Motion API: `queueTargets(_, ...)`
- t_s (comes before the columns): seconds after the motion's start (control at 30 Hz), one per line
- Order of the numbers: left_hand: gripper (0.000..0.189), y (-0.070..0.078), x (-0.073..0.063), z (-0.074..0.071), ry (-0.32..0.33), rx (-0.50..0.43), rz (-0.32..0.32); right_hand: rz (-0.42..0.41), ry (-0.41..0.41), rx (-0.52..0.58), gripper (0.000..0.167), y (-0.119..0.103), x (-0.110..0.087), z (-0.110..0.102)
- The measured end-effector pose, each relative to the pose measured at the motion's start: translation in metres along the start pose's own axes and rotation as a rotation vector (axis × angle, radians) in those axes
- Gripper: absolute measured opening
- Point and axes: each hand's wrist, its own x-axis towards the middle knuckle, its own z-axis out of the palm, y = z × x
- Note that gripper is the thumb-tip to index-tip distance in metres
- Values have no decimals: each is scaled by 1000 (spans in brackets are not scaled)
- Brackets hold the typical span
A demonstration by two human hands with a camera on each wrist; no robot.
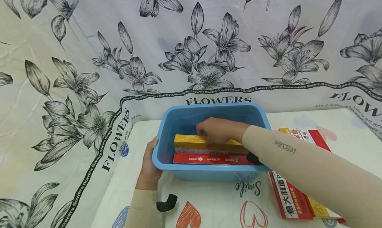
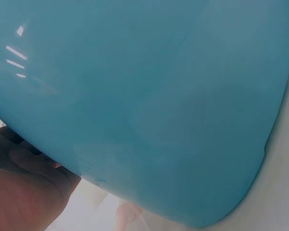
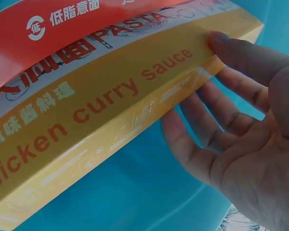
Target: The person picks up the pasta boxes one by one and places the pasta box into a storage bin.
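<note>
A blue plastic bin stands on the table, seen from outside in the left wrist view. My left hand grips its left side, fingers at the rim and partly hidden behind the wall in the left wrist view. Inside the bin, my right hand pinches a yellow-and-white pasta box marked "chicken curry sauce". The thumb lies on its printed face, the fingers on the narrow yellow side. Against this box, on the near side of the bin, lies a red pasta box. My right forearm covers the bin's right end.
To the right of the bin, more pasta boxes in red, white and yellow lie on the table, partly under my right forearm. A flower-printed cloth hangs behind the bin. The tablecloth has hearts and writing.
</note>
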Motion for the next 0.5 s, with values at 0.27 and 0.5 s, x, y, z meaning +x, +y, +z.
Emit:
queueTargets(0.27, 72, 0, 0, 1, 6, 2, -12, -1, -5, 13, 31, -1, -1, 1)
queueTargets(0.5, 73, 0, 0, 0, 0, -3, -16, -12, -26, 25, 31, 1, -1, 3)
